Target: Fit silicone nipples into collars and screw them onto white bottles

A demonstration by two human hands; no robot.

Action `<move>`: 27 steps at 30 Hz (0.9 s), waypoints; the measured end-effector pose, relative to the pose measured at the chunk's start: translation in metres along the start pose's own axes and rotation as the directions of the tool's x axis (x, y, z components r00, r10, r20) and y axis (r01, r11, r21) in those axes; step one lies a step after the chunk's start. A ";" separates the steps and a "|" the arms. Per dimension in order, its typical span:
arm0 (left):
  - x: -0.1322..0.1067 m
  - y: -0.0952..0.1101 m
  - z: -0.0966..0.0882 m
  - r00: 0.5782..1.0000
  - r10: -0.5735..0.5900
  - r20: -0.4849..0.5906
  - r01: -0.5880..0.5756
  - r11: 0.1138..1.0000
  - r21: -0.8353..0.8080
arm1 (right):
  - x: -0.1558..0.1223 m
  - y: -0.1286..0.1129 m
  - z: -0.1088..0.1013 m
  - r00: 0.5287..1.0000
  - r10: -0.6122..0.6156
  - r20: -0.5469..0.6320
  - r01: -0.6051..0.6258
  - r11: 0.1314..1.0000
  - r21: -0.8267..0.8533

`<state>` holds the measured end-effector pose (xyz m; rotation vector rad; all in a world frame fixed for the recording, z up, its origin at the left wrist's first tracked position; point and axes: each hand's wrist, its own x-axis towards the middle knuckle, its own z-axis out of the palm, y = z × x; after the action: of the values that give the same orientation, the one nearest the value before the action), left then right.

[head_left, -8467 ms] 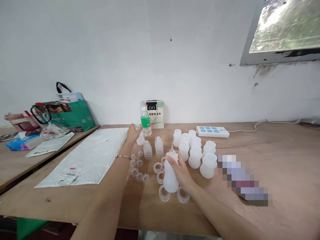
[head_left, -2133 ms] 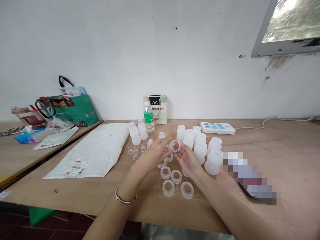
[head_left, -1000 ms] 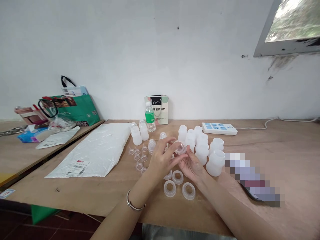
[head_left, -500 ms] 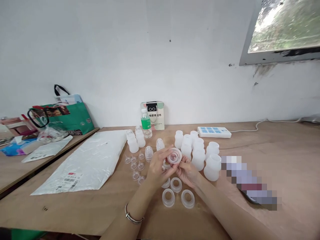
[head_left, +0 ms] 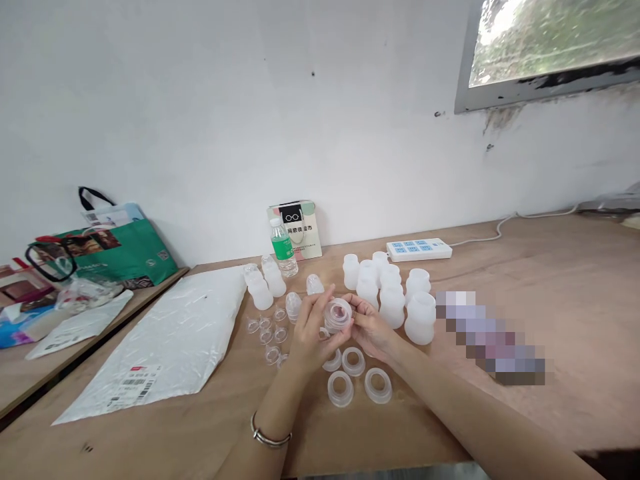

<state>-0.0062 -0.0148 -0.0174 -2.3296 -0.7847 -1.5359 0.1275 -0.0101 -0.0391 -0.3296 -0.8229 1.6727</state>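
Observation:
Between both hands, above the table, is a translucent baby bottle collar (head_left: 338,314) with its round opening turned toward me. Smaller rings show inside it; a nipple may sit there, but I cannot tell. My left hand (head_left: 311,335) grips the collar's left side and underside. The fingertips of my right hand (head_left: 371,328) close on its right edge. Below the hands lie several loose collars (head_left: 379,386). Several clear nipples (head_left: 273,355) lie to the left. Domed caps (head_left: 293,307) stand just behind my left hand, and several frosted open bottles (head_left: 421,319) stand to the right.
Two capped bottles (head_left: 261,291) stand at the back left beside a water bottle (head_left: 284,250) and a paper bag (head_left: 306,230). A white mailing bag (head_left: 185,333) covers the left side. A power strip (head_left: 419,249) lies at the back; a blurred object (head_left: 493,340) is at right.
The camera view has shifted and tilted slightly. Both hands keep hold of the collar, which is turned a little differently, and the right fingers have moved up along its edge.

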 end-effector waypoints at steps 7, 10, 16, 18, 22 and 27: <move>0.001 0.001 -0.003 0.998 0.049 -0.027 -0.048 0.999 0.007 | 0.001 0.002 -0.003 0.999 -0.006 -0.032 0.004 0.997 -0.072; 0.001 0.001 -0.001 0.999 0.021 -0.035 -0.020 0.999 0.028 | 0.001 0.001 -0.003 0.999 -0.006 -0.037 0.002 0.996 -0.092; 0.002 0.001 0.002 0.992 -0.113 -0.051 0.115 0.992 0.050 | 0.002 0.000 -0.004 0.997 -0.048 -0.061 0.042 0.994 -0.103; 0.002 0.000 0.003 0.989 -0.130 -0.073 0.135 0.989 0.060 | 0.003 0.001 -0.005 0.995 -0.062 -0.071 0.055 0.993 -0.103; 0.002 -0.001 0.002 0.994 -0.100 -0.035 0.101 0.994 0.041 | 0.003 0.003 -0.008 0.995 -0.065 -0.081 0.056 0.993 -0.105; 0.001 -0.005 -0.001 0.999 -0.052 0.004 0.052 0.998 -0.032 | 0.002 0.005 -0.011 0.996 -0.031 -0.082 0.024 0.996 -0.089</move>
<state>-0.0091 -0.0112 -0.0170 -2.3525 -0.8341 -1.5776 0.1297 -0.0045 -0.0501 -0.4443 -0.8364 1.5894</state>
